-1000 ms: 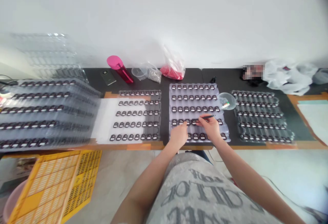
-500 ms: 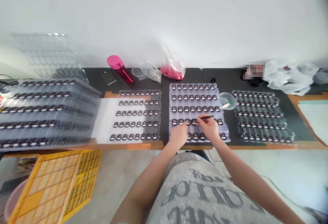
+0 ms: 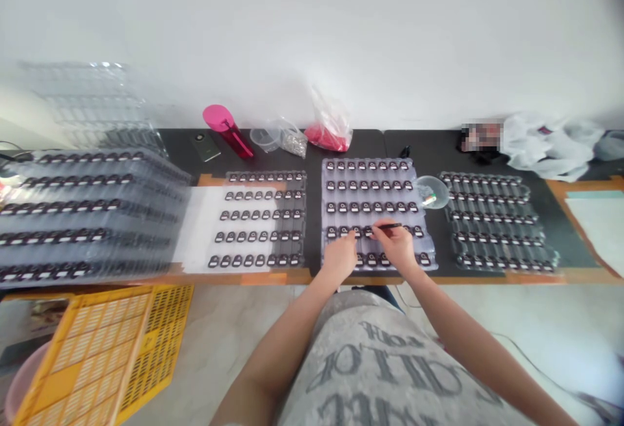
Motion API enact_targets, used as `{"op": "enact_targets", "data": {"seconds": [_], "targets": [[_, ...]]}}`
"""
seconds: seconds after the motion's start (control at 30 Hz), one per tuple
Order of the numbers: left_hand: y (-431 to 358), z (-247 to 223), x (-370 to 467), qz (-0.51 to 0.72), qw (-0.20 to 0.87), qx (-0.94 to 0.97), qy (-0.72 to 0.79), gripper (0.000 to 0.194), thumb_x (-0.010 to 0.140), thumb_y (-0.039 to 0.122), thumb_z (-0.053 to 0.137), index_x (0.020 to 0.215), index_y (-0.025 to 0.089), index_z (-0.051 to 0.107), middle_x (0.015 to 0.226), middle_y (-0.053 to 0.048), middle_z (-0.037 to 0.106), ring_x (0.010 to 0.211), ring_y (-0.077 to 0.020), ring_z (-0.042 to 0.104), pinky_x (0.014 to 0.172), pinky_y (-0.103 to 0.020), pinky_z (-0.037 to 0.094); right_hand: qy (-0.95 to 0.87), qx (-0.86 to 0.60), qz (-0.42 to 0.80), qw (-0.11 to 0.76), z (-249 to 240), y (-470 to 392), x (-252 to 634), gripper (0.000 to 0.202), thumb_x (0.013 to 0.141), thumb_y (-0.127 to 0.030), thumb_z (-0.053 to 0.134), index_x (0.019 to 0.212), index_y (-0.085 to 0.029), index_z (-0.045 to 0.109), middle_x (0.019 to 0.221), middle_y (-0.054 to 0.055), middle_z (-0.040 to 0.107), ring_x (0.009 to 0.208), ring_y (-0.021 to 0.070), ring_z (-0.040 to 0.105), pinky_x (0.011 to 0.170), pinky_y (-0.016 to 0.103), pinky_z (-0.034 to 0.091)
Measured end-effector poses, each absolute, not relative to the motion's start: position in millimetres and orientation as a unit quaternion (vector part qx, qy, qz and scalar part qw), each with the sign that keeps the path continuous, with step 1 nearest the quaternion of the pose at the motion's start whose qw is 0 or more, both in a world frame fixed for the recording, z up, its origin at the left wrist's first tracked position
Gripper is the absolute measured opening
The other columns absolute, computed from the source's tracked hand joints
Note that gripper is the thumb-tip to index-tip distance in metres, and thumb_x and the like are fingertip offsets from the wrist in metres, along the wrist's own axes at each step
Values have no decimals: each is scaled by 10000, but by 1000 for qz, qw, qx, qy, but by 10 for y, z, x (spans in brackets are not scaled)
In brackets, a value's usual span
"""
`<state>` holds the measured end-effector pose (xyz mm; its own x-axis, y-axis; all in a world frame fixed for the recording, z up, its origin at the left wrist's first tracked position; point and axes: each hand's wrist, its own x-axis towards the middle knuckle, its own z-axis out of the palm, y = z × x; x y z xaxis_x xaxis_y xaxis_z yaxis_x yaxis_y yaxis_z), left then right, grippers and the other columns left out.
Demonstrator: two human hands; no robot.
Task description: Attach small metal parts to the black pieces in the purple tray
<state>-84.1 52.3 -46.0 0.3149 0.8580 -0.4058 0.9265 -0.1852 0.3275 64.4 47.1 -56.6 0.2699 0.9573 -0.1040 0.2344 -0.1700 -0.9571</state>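
A clear plastic tray (image 3: pixel 374 175) with rows of small black parts, each bearing a white mark, lies on the dark table in front of me. My right hand (image 3: pixel 396 244) pinches a thin black pen-like tool (image 3: pixel 389 226) over the tray's fourth row, its tip near a black part (image 3: pixel 368 231). Beside it, my left hand (image 3: pixel 342 255) rests at the same row with its fingers closed at a black part (image 3: pixel 357 232). Whether the left fingers grip that part is too small to tell. Both hands cover some parts of the lowest row.
Filled trays stand left (image 3: pixel 260 226) and right (image 3: pixel 497 218), with a tall tray stack (image 3: pixel 141 218) farther left. Behind are a pink bottle (image 3: pixel 229 130), a bag of red pieces (image 3: pixel 329 136) and white bags (image 3: pixel 550 146). A round clear lid (image 3: pixel 433 192) touches the middle tray.
My right hand and the black tool have shifted slightly left along the fourth row, uncovering more of the parts to the right. My left hand has hardly moved.
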Motion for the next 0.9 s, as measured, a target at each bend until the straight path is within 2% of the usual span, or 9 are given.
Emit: {"op": "enact_targets", "data": {"seconds": [0.23, 0.53, 0.9], "targets": [[540, -495, -824, -63, 252, 797, 546, 451, 863, 175, 362, 1312, 213, 337, 972, -95, 642, 879, -204, 622, 725, -296, 463, -460, -653, 388, 460, -574, 463, 631, 257, 696, -425, 631, 804, -193, 618, 768, 28, 659, 666, 178, 655, 653, 298, 529], [605, -491, -761, -110, 235, 809, 527, 461, 838, 200, 407, 1292, 165, 335, 917, -133, 639, 854, -234, 630, 697, -326, 471, -437, -667, 392, 459, -570, 460, 647, 249, 695, -407, 637, 809, -188, 606, 744, 28, 650, 647, 189, 660, 641, 306, 528], [609, -519, -713, -133, 228, 811, 522, 494, 835, 164, 391, 1321, 131, 310, 949, -163, 633, 868, -247, 625, 706, -338, 465, -294, -637, 431, 567, -425, 373, 727, 299, 625, -378, 712, 817, -180, 595, 686, -13, 626, 622, 165, 646, 704, 367, 564]]}}
